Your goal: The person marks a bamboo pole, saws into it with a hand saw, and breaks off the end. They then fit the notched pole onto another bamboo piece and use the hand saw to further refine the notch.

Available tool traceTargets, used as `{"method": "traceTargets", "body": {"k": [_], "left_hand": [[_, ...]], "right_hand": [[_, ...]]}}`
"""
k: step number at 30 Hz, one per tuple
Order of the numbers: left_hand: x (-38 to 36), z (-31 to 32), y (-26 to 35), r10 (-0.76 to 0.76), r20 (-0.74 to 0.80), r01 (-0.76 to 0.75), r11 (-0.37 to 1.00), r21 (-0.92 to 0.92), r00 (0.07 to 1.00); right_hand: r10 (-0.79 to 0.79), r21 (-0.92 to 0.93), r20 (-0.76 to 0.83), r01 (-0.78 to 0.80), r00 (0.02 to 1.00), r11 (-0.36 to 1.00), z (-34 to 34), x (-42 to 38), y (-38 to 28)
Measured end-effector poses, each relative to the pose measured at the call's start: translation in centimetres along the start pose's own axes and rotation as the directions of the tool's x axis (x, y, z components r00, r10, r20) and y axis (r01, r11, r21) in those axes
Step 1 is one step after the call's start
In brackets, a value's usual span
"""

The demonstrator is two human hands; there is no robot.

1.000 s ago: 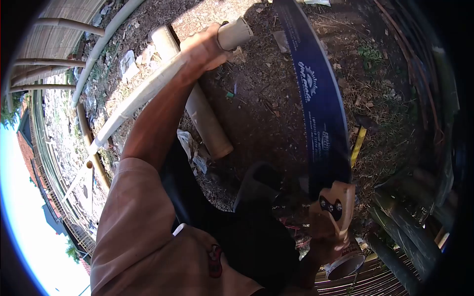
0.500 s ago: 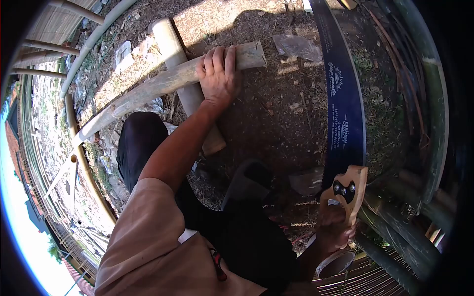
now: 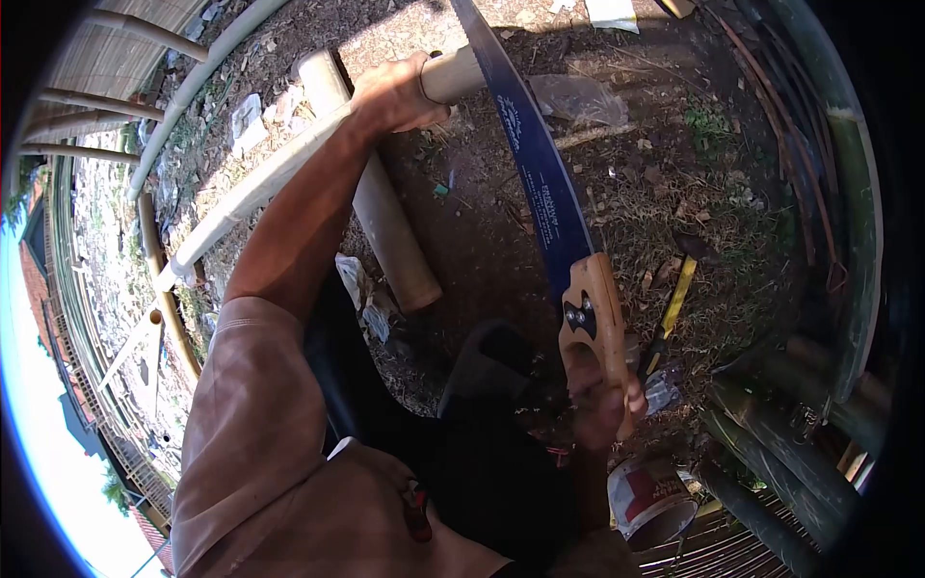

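My left hand is wrapped round a pale bamboo pole close to its upper end. That pole slants down to the left, crossing over a shorter, thicker bamboo piece on the ground. In my right hand is the wooden handle of a handsaw with a dark blue blade. The blade points up and away, and its toothed edge overlaps the pole just right of my left hand. My right fingers are partly in shadow, closed round the grip.
A tool with a yellow handle lies on the soil to the right. Below it sits a red and white bucket. Clear plastic lies past the blade. Green bamboo poles line the right side, and a bamboo rail runs at left.
The saw has swung left and up from beside the pole until its blade overlaps the pole's end. My left hand has turned and shifted left and up along the pole.
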State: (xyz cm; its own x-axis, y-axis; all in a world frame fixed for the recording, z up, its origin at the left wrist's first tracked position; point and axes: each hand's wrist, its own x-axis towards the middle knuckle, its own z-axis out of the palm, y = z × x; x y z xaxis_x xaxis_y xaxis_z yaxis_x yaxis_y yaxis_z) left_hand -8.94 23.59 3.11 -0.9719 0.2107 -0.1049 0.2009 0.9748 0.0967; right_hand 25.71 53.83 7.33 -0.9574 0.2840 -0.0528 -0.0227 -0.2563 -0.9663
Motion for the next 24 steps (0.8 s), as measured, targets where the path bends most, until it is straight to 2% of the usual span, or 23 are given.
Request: {"method": "traceTargets", "body": {"k": [1,2,3,5,6,8,11,14,15,17,20,23,24], "left_hand": [[0.2,-0.4,0.2,-0.040,0.075,0.040,0.999,0.004,0.996],[0.4,-0.5,0.2,-0.043,0.076,0.043,0.999,0.007,0.996],[0.5,-0.5,0.1,-0.060,0.099,0.060,0.998,0.007,0.993],[0.5,-0.5,0.0,-0.077,0.125,0.076,0.997,0.006,0.989],[0.4,-0.6,0.0,-0.053,0.115,0.056,0.998,-0.020,0.992],[0.3,-0.6,0.0,-0.032,0.104,0.037,0.998,-0.044,0.994],[0.3,-0.7,0.0,-0.056,0.122,0.059,0.998,-0.016,0.991],[0.3,-0.7,0.3,-0.074,0.132,0.074,0.997,0.003,0.989],[0.4,-0.7,0.2,-0.068,0.129,0.069,0.998,0.001,0.989],[0.5,-1.0,0.1,-0.067,0.124,0.067,0.998,0.001,0.990],[0.7,-1.2,0.5,-0.073,0.175,0.072,0.997,0.016,0.982],[0.5,-1.1,0.2,-0.041,0.119,0.045,0.998,-0.032,0.992],[0.6,-0.9,0.1,-0.042,0.119,0.046,0.999,-0.030,0.992]], "right_hand": [[-0.009,-0.015,0.002,0.009,1.000,1.000,0.4,0.4,0.0],[-0.006,-0.012,0.004,0.007,1.000,1.000,0.0,0.1,0.4],[-0.014,-0.170,-0.029,0.009,0.999,0.985,-0.6,-0.5,0.7],[-0.026,-0.326,-0.062,0.004,0.998,0.945,-1.0,-0.5,0.9],[-0.136,-0.382,-0.015,0.120,0.991,0.916,-0.8,0.0,0.7],[-0.241,-0.429,0.039,0.234,0.970,0.872,-0.1,0.7,-0.3],[-0.269,-0.452,0.083,0.277,0.959,0.848,0.8,0.5,-1.2],[-0.166,-0.490,-0.002,0.144,0.986,0.860,0.2,-1.0,-0.9],[-0.285,-0.528,0.095,0.291,0.954,0.798,-0.3,-0.6,-0.4],[-0.392,-0.545,0.199,0.434,0.898,0.717,-0.6,-0.6,0.3],[-0.455,-0.544,0.067,0.415,0.888,0.730,-0.7,-0.8,0.0],[-0.377,-0.513,0.154,0.400,0.913,0.760,-0.6,0.4,-1.9],[-0.207,-0.544,0.114,0.236,0.972,0.805,-0.3,0.2,-2.6]]}}
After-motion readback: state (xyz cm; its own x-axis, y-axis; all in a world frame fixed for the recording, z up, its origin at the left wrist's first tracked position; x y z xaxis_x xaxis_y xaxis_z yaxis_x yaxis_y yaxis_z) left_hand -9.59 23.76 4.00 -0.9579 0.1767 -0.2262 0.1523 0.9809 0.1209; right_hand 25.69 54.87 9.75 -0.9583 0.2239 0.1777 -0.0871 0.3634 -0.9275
